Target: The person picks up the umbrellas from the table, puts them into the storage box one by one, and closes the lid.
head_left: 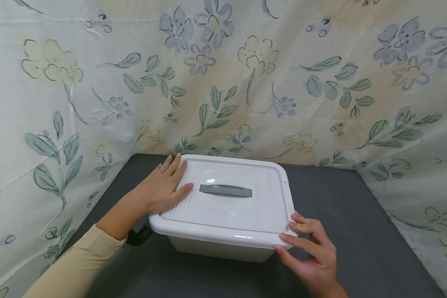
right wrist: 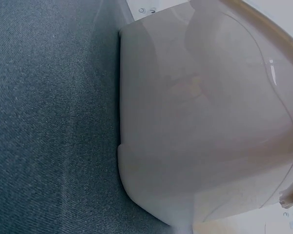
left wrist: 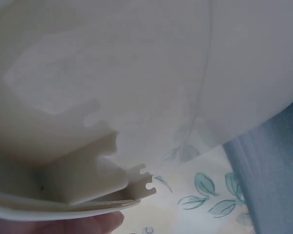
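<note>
A white plastic storage box [head_left: 219, 249] stands at a slight angle on the dark cloth, covered by a white lid [head_left: 227, 217] with a grey handle [head_left: 225, 191] across its middle. My left hand [head_left: 158, 188] lies on the lid's left side, fingers spread and fairly straight. At the front right corner my right hand [head_left: 314, 250] pinches the lid's rim, fingertips on top and thumb at the front edge. Both wrist views look at the box from close by: its wall [left wrist: 151, 83] and notched rim underside in the left, its outer wall [right wrist: 210, 126] in the right. The inside is hidden.
A dark grey cloth surface [head_left: 331, 198] lies under the box. Floral curtains [head_left: 246, 82] hang behind and at both sides. A black wrist strap piece [head_left: 139, 236] sits under my left wrist.
</note>
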Motion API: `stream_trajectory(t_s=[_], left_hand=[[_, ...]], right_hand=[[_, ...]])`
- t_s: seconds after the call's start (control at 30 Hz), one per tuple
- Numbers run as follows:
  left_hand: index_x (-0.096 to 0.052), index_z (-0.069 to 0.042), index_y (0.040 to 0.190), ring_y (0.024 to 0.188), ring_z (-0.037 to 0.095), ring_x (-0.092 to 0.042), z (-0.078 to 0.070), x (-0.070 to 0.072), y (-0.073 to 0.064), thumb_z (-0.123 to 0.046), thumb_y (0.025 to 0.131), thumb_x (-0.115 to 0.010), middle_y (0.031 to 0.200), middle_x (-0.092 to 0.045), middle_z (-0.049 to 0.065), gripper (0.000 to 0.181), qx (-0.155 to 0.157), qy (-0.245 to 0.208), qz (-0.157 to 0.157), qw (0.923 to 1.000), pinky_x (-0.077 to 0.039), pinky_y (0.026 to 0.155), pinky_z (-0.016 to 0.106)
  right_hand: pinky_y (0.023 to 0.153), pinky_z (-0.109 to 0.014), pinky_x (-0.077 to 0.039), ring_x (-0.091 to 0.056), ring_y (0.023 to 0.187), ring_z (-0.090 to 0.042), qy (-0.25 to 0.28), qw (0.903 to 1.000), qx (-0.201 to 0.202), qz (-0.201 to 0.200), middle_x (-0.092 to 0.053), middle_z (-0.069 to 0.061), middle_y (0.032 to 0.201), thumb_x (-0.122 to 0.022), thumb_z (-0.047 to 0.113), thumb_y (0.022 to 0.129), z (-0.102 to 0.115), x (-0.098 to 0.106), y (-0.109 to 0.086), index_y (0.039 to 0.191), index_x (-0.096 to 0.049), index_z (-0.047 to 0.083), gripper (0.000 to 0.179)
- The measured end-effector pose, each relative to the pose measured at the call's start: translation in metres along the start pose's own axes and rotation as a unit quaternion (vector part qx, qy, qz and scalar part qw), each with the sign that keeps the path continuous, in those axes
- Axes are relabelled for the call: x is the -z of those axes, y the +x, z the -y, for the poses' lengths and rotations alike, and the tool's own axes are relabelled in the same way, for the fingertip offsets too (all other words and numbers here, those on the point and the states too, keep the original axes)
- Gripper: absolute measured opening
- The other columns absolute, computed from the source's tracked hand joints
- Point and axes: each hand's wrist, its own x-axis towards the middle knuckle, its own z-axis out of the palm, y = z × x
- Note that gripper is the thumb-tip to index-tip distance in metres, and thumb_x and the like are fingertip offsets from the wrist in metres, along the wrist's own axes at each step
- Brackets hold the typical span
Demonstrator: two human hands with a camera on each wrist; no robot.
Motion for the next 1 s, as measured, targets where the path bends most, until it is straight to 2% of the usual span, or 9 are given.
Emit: stream_trajectory(t_s=[0.33,0.53,0.73,0.87,1.0], left_hand=[[-0.011,-0.008,0.165,0.16,0.041,0.003,0.003,0.003,0.003,-0.062,0.104,-0.035,0.173,0.004,0.015,0.085,-0.002,-0.008,0.004,1.0,-0.008,0.127,0.063],[-0.005,-0.01,0.165,0.16,0.042,0.001,0.006,0.004,0.003,-0.061,0.105,-0.035,0.173,0.003,0.015,0.085,-0.006,-0.025,-0.005,0.9996,-0.009,0.128,0.061],[-0.009,-0.011,0.166,0.16,0.04,-0.002,0.009,0.005,0.0,-0.063,0.105,-0.034,0.173,-0.001,0.013,0.084,0.001,-0.076,-0.012,0.9971,-0.01,0.126,0.064],[-0.019,-0.009,0.164,0.159,0.04,-0.011,0.016,0.006,-0.003,-0.052,0.108,-0.039,0.173,-0.01,0.014,0.074,-0.001,-0.121,-0.041,0.9918,-0.015,0.125,0.065],[-0.029,-0.006,0.162,0.156,0.041,-0.024,0.026,0.008,-0.004,-0.041,0.11,-0.04,0.169,-0.025,0.018,0.063,-0.005,-0.141,-0.092,0.9856,-0.022,0.124,0.063]], right_hand=[[0.112,-0.034,-0.049,-0.065,0.121,-0.029,0.003,1.0,-0.004,-0.006,-0.066,-0.023,0.101,-0.089,0.007,0.079,0.004,-0.006,0.005,0.086,-0.077,-0.011,0.023],[0.111,-0.034,-0.05,-0.064,0.116,-0.032,0.009,0.9996,0.026,0.001,-0.067,-0.025,0.1,-0.087,0.006,0.08,-0.003,-0.005,0.01,0.084,-0.076,-0.011,0.021],[0.109,-0.034,-0.05,-0.065,0.113,-0.034,0.021,0.9994,0.029,0.006,-0.068,-0.027,0.101,-0.081,0.002,0.084,-0.009,0.0,0.009,0.085,-0.076,-0.014,0.016],[0.103,-0.032,-0.053,-0.067,0.106,-0.034,0.021,0.999,0.04,-0.008,-0.07,-0.029,0.099,-0.077,0.001,0.087,-0.012,0.005,0.017,0.084,-0.074,-0.016,0.018],[0.097,-0.027,-0.054,-0.067,0.1,-0.03,-0.02,0.9989,0.034,-0.026,-0.071,-0.029,0.099,-0.077,0.003,0.088,-0.021,0.015,0.031,0.082,-0.075,-0.015,0.02]])
